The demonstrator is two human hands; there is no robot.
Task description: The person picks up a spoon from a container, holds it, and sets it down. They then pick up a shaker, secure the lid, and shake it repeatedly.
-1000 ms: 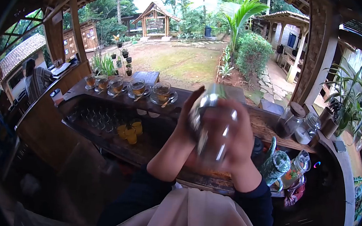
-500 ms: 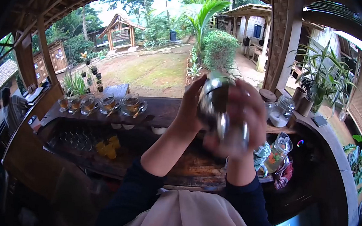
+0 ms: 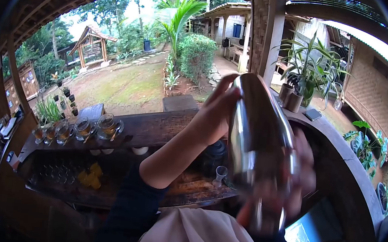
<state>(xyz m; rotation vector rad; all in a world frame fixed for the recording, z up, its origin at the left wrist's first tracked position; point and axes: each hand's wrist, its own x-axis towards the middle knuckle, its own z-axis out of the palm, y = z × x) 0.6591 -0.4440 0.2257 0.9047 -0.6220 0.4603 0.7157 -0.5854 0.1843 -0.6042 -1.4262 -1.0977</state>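
Shaker of shiny metal tilts near four o'clock from the view's middle, the left hand's fingers curled around its upper end; the right hand wraps the lower part, blur hiding its exact finger spread. Good handling likely needs firm pressure at both ends, clear of the small glass at its eight o'clock.

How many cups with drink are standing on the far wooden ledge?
5, in one row: the leftmost cup, second cup, middle cup, fourth cup and rightmost cup. More might be hidden behind the left hand or metal shaker.
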